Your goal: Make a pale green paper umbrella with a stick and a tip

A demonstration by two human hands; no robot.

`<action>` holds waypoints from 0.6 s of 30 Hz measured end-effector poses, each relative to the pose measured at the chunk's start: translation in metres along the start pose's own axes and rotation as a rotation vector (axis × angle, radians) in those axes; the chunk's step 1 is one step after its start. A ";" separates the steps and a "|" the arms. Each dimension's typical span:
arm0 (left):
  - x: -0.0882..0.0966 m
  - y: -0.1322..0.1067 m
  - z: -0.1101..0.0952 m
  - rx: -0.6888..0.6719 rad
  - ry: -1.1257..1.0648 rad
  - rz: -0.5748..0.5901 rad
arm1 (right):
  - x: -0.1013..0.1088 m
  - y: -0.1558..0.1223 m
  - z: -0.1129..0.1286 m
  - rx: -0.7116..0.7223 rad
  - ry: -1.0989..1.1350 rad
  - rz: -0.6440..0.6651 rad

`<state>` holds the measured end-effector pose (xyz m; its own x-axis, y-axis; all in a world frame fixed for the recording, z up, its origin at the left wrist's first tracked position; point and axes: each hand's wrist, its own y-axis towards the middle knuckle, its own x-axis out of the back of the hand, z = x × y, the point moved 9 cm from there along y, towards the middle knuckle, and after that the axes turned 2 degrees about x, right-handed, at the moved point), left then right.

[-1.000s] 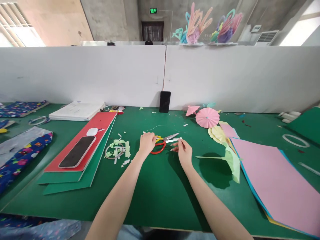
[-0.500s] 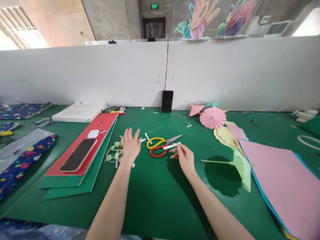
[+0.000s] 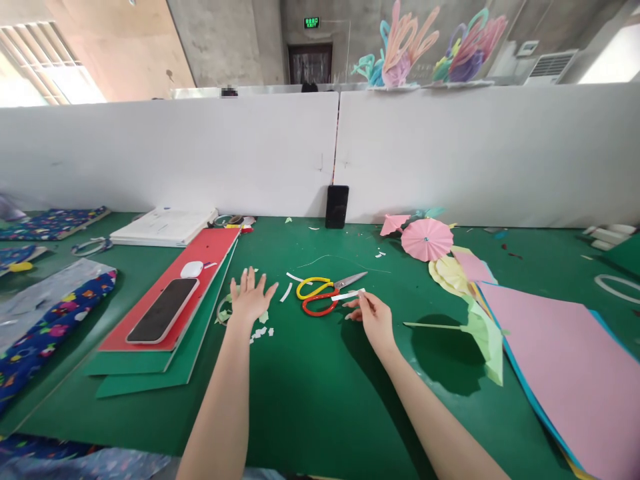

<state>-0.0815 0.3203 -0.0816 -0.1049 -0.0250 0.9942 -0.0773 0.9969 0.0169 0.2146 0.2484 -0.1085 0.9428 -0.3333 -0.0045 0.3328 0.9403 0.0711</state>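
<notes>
My left hand (image 3: 249, 299) hovers with fingers spread over a small heap of pale green paper scraps and a tape ring (image 3: 223, 311) on the green table (image 3: 320, 387). It holds nothing. My right hand (image 3: 374, 316) pinches one end of a short white paper strip (image 3: 350, 295). The strip lies across scissors (image 3: 324, 292) with a yellow and a red handle loop, which rest flat between my hands with blades pointing right. A green paper umbrella on a stick (image 3: 477, 331) lies just right of my right hand.
A phone (image 3: 163, 311) and a white earbud case (image 3: 192, 269) lie on stacked red and green sheets at left. Pink and yellow paper umbrellas (image 3: 427, 239) and large pink sheets (image 3: 570, 373) fill the right. A dark phone (image 3: 337, 206) leans on the white partition.
My left hand has left the scissors' handles, opened and moved left over the green scraps. My right hand has kept its pinch on the white strip.
</notes>
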 end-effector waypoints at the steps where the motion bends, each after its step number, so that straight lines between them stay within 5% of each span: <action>1: 0.004 -0.001 -0.001 0.008 -0.001 -0.021 | 0.000 0.000 -0.001 0.000 -0.004 0.000; 7: -0.007 -0.015 -0.071 -0.253 -0.044 -0.011 | -0.003 -0.001 -0.005 0.006 -0.018 0.026; 9: -0.018 -0.014 -0.078 -0.255 -0.052 0.025 | -0.002 -0.001 -0.006 0.003 -0.019 0.030; 13: -0.023 -0.005 -0.045 -0.124 -0.062 0.044 | 0.000 0.000 -0.009 -0.016 -0.004 0.030; 18: -0.008 -0.002 0.012 0.083 -0.054 -0.026 | 0.001 0.001 -0.010 -0.029 0.017 0.023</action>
<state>-0.0928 0.3174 -0.0905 -0.1548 -0.0570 0.9863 -0.1619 0.9863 0.0316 0.2160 0.2495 -0.1184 0.9502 -0.3110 -0.0201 0.3116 0.9493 0.0424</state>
